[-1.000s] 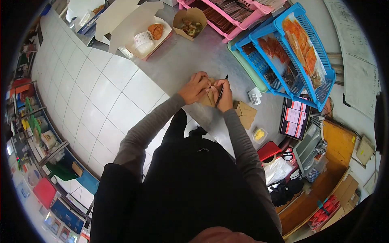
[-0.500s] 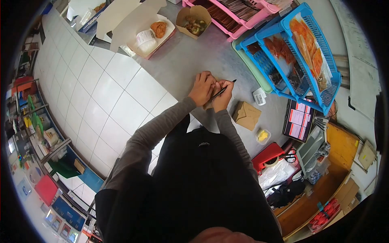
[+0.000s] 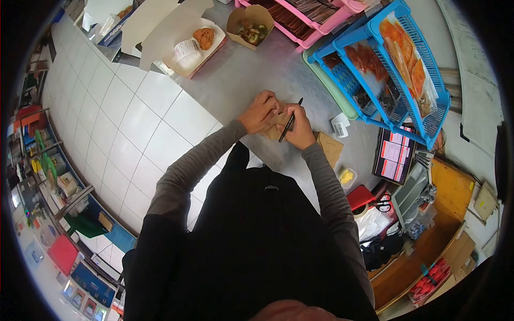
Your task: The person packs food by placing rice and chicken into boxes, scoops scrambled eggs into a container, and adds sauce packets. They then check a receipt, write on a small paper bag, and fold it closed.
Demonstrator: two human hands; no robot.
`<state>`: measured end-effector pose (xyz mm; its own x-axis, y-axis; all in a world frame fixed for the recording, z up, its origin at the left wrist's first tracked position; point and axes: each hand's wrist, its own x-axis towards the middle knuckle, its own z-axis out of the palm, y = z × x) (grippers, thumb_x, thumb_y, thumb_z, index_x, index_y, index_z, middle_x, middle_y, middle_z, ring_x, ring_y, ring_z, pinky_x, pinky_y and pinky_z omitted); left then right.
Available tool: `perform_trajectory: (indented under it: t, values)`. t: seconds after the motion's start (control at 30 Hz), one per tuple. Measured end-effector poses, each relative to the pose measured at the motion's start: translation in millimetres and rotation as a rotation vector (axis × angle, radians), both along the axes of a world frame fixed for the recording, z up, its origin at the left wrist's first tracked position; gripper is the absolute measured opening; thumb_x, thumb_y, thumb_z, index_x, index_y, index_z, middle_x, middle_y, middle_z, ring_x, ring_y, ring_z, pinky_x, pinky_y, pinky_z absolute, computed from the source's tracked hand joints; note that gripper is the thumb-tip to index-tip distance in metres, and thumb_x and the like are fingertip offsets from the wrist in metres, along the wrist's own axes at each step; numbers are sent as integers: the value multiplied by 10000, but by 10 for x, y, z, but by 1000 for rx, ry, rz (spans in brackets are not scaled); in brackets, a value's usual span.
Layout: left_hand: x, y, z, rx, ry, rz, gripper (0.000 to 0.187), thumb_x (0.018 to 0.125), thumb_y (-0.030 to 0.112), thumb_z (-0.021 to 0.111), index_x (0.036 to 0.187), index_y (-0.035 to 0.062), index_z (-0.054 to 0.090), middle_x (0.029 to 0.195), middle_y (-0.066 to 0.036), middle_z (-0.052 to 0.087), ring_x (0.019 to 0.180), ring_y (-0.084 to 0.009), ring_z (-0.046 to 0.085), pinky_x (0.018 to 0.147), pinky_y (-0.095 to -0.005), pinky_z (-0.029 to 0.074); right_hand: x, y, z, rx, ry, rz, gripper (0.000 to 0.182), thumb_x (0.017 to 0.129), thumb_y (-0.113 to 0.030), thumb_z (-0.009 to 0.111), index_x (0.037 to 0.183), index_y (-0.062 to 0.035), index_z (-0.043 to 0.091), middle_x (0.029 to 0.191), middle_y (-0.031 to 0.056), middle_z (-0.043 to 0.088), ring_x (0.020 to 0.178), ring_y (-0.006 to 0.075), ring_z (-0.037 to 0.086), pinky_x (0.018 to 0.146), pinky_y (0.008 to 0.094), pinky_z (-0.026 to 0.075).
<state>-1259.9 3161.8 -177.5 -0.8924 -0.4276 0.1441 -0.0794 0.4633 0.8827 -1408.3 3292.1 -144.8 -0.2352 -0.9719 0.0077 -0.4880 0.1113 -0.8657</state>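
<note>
Most of the small brown box (image 3: 274,130) is hidden beneath both hands; only a tan cardboard edge shows between and below them, so its shape and any markings cannot be made out. It rests on the grey counter (image 3: 251,69), just left of a second closed brown box (image 3: 330,148), itself partly covered by the right wrist. The left hand (image 3: 259,112) is clenched over the small box's left side. The right hand (image 3: 297,127) grips a black pen (image 3: 289,122), tilted, its lower end against the cardboard and hidden by the fingers. Beyond the small box, well apart, stand an open brown carton of food (image 3: 249,28) and a white tray with fried food (image 3: 194,44); blue baskets (image 3: 393,80) lie right of it.
</note>
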Motion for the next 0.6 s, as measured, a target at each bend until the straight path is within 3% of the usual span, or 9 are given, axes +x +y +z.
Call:
perform_trajectory:
  t: [0.17,0.37,0.6]
  values:
    - [-6,18,-5,-17,1,13,87,891,73,546,971,69,511,1133,-163,425,1066,-367,441,919,-438,387,12,-18,-31,18,-17,-5,449,671,-40,747,970,-73,413,1017,117,503,1018,334,469,885,398,410]
    - [-15,83,-31,-40,5,78,97,889,78,551,979,64,518,1144,-169,430,1070,-368,435,923,-440,383,118,-23,-306,-163,-1,-119,267,766,67,583,930,-50,409,984,134,493,977,340,469,860,391,408]
    - [-86,185,-42,-25,9,168,115,901,85,535,1011,63,510,1169,-169,425,1074,-379,418,934,-460,372,295,-82,-462,-218,-110,-374,186,854,67,538,921,-35,397,929,137,487,890,289,473,839,343,409]
